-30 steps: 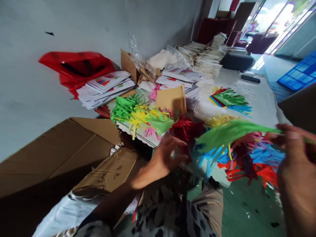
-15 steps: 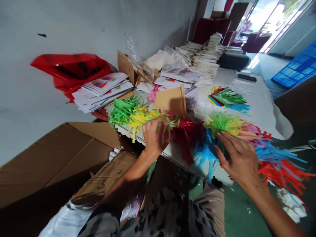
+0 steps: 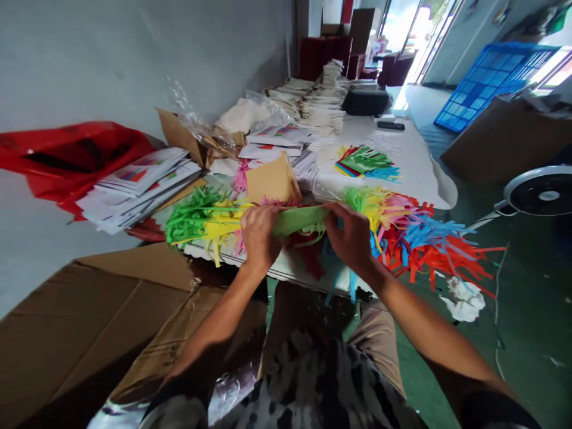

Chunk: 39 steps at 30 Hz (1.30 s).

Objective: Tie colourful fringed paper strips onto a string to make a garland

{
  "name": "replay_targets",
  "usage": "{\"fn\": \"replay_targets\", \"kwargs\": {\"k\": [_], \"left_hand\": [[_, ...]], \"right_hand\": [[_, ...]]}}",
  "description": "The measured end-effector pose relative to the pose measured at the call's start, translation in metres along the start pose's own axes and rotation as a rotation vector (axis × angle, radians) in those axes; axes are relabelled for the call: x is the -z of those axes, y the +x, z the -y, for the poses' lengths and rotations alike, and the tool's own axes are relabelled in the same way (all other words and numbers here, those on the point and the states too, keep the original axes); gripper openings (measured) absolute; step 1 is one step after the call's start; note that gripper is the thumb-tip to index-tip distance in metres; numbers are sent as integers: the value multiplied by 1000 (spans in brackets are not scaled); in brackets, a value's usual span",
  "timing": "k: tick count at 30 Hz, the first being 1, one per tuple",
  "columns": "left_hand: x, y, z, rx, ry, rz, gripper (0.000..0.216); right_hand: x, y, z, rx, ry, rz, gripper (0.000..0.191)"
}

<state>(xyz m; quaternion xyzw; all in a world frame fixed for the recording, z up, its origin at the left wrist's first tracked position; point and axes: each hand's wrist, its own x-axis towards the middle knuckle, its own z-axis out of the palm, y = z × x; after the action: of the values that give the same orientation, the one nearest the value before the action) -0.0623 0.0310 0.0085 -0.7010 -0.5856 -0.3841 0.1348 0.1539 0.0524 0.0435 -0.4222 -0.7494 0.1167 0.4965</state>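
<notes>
A light green fringed paper [image 3: 298, 221] is stretched between my two hands above the near edge of the table. My left hand [image 3: 260, 235] pinches one end, and my right hand [image 3: 351, 235] grips the other; thin strips dangle below. Left of my left hand lie bunches of green fringed paper [image 3: 190, 215] and yellow fringed paper [image 3: 221, 223]. Beyond my right hand is a spread of fringed papers in light green, yellow, pink, blue [image 3: 431, 229] and red [image 3: 447, 256]. Dark red fringe shows partly beneath the held paper.
Behind my hands stands a tan paper piece [image 3: 270, 180]. Printed sheets [image 3: 143, 179] and a red bag [image 3: 89, 155] are at the left. An open cardboard box [image 3: 111, 316] sits below the table's left edge. A fan [image 3: 545, 193] and a blue crate [image 3: 478, 86] stand right.
My right hand has left the right-hand pile and come toward my left hand. A light green fringed paper is now held between both. The view has turned right.
</notes>
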Motion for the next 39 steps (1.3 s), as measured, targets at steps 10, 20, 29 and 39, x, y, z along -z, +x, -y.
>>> {"fn": "replay_targets", "kwargs": {"k": [10, 20, 29, 39], "left_hand": [[14, 54, 98, 208, 158, 166, 23], [22, 67, -110, -248, -645, 44, 60], [-65, 64, -170, -176, -1105, 306, 72], [-112, 78, -205, 103, -1416, 897, 53]], "right_hand": [[139, 32, -45, -146, 51, -449, 13], [122, 16, 3, 32, -525, -160, 24], [175, -15, -3, 323, -671, -30, 20], [248, -37, -58, 92, -458, -48, 29]]}}
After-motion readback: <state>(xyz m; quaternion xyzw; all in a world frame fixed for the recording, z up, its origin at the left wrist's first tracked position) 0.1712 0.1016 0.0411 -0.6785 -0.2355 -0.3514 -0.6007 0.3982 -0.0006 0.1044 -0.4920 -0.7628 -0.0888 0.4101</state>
